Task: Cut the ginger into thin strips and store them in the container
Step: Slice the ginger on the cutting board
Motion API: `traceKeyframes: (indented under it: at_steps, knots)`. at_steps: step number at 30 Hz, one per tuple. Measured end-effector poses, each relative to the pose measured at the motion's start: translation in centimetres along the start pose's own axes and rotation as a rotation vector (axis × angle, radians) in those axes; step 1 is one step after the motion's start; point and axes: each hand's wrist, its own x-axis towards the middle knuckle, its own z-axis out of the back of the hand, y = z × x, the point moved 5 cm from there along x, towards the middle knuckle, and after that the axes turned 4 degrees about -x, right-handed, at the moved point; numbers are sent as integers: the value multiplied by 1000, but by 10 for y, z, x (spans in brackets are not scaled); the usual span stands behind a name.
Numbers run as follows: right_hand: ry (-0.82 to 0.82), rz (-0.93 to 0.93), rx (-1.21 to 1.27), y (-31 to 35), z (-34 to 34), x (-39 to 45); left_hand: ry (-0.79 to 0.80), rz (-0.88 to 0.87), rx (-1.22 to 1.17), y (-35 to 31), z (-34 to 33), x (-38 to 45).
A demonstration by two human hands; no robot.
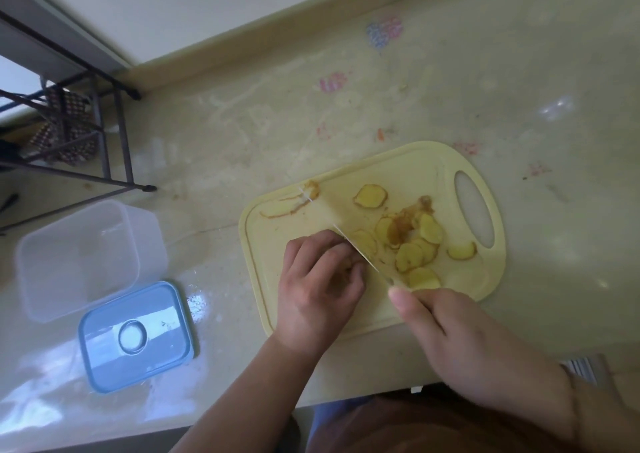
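Clear container (78, 258) w/o lid, blue lid (136, 336) beside; ginger slices (414, 244) on board (398, 172).

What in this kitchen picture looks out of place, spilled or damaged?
Nothing serious stands out. Peel scraps lie at the cutting board's far left edge. The container is empty with its blue lid off beside it. The worktop shows faded coloured marks.
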Motion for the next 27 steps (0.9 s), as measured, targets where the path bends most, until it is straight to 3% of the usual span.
traceKeyframes:
  at_steps: [8, 16, 23, 27]
  knots:
    - [-64, -10, 17, -15, -4, -15, 35, 16, 0, 0, -2, -4]
    - [-49, 38, -4, -9, -11, 5, 30, 0, -5, -1, -1, -4]
    - [-1, -4, 157, -28, 8, 5, 43, -15, 31, -4, 0, -7]
    - [-13, 14, 85, -23, 7, -12, 44, 2, 61, -5, 6, -9]
